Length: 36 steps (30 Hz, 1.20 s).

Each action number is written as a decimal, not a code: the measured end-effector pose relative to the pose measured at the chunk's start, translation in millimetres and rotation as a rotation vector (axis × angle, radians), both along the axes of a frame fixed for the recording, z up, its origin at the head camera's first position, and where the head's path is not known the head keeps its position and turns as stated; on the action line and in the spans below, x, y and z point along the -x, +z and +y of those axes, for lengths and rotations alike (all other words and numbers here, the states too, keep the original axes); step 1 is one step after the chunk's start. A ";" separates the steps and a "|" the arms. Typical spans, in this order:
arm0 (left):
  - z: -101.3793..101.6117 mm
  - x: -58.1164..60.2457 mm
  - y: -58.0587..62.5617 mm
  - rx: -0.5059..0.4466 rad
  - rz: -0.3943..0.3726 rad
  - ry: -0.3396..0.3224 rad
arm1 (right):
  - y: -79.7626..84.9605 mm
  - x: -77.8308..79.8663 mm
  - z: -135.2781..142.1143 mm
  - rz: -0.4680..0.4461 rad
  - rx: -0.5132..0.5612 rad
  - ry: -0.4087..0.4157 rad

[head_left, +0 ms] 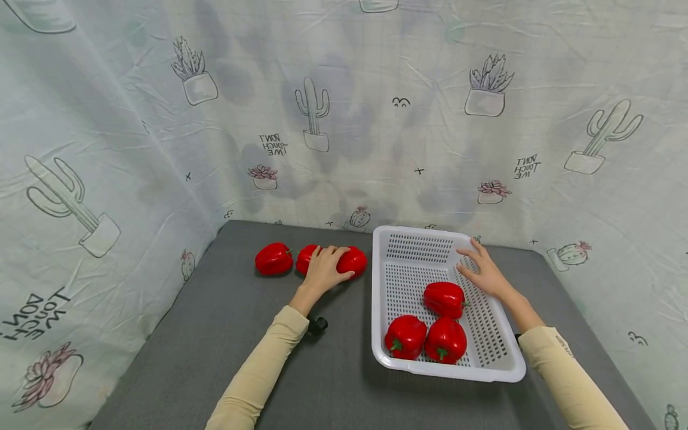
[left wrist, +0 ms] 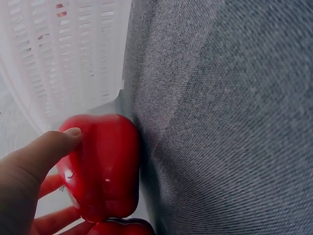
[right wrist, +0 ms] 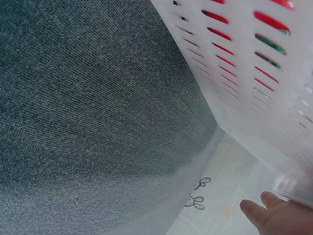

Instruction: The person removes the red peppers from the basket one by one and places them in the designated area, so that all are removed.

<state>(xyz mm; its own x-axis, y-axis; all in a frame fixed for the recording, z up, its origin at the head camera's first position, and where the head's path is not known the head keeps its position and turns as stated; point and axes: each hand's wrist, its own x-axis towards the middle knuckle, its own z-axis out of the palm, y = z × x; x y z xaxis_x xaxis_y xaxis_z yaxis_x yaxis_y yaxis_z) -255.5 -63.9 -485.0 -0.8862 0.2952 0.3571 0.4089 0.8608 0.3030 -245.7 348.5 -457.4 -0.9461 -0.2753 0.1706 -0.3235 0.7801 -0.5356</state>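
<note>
On a grey desk (head_left: 188,352) before a cactus-print curtain (head_left: 376,149), a person's left hand (head_left: 324,267) grasps the red pepper (head_left: 355,260) nearest the white basket (head_left: 451,371), with two matching peppers (head_left: 273,259) alongside to the left. The right hand (head_left: 488,275), released with fingers spread, is at the basket's far right corner. Three peppers (head_left: 444,298) lie inside.

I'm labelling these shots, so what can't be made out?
Head view: the row's middle pepper, partly behind the left hand.
Left wrist view: the lower pepper, cut off by the picture's bottom edge.
Right wrist view: the peppers, mostly hidden behind the basket's slotted wall.
</note>
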 end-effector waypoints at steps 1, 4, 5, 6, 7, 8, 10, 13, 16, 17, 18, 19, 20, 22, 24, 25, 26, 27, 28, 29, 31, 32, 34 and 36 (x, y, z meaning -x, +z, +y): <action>0.2 0.1 0.1 0.003 0.000 0.001 | -0.1 -0.2 0.2 0.000 0.000 0.000; 0.7 0.1 0.1 0.018 0.001 0.006 | 0.1 -0.6 -0.1 0.002 -0.001 0.000; 0.8 0.1 0.4 0.022 0.000 0.008 | 0.1 -0.7 -0.1 0.004 -0.002 0.000; 0.9 0.1 0.7 0.024 -0.002 0.009 | 0.0 -0.6 -0.1 0.006 -0.003 0.000; 1.0 0.0 1.2 0.026 -0.004 0.010 | 0.2 -0.8 -0.4 0.009 -0.003 -0.001; 1.0 -0.1 1.8 0.027 -0.008 0.010 | 0.1 -0.6 -0.6 0.011 -0.003 -0.002; 1.1 0.0 3.1 0.027 -0.019 0.010 | -0.2 -0.3 -0.6 0.014 -0.001 -0.005; 1.2 0.3 4.1 0.029 -0.029 0.010 | -0.6 0.3 -0.7 0.022 0.004 -0.005; 1.5 0.8 4.6 0.034 -0.029 0.007 | -1.0 0.8 -0.9 0.025 0.004 -0.004; 1.5 1.0 4.7 0.034 -0.028 0.006 | -0.8 0.7 -1.0 0.023 0.004 -0.004; 1.6 1.1 4.8 0.035 -0.025 0.005 | -0.6 0.6 -0.9 0.019 0.004 -0.004; 1.7 1.3 5.1 0.034 -0.026 0.004 | -0.5 0.4 -1.0 0.018 0.004 -0.004; 1.9 1.5 5.4 0.033 -0.026 0.004 | -0.3 0.1 -1.0 0.017 0.004 -0.004; 2.3 2.0 6.1 0.027 -0.026 0.003 | 0.2 -0.3 -0.9 0.011 0.005 -0.004; 3.0 2.7 7.5 0.021 -0.024 0.002 | 0.5 -0.8 -0.8 0.009 0.007 -0.004; 3.4 3.0 8.4 0.016 -0.024 0.001 | 0.7 -1.1 -1.1 0.010 0.009 -0.004; 3.9 3.4 9.5 0.017 -0.023 0.000 | 0.5 -1.2 -1.2 0.014 0.008 -0.006; 4.5 3.6 10.8 0.013 -0.020 -0.004 | 0.6 -1.3 -1.4 0.010 0.008 -0.006; 5.2 3.9 12.3 0.013 -0.018 -0.007 | 0.4 -1.2 -1.5 0.011 0.008 -0.007; 5.9 4.2 13.8 0.012 -0.017 -0.012 | 0.2 -1.1 -1.6 0.010 0.007 -0.009; 7.3 4.4 17.2 0.015 -0.016 -0.020 | -0.6 -0.5 -1.6 0.011 0.009 -0.012; 8.0 4.5 19.0 0.018 -0.015 -0.023 | -1.0 -0.3 -1.3 0.010 0.009 -0.013; 9.6 4.8 22.9 0.018 -0.010 -0.028 | -1.2 0.0 -0.9 0.005 0.009 -0.010; 11.4 4.7 27.2 0.017 -0.006 -0.034 | -1.0 0.1 -0.8 0.002 0.011 -0.006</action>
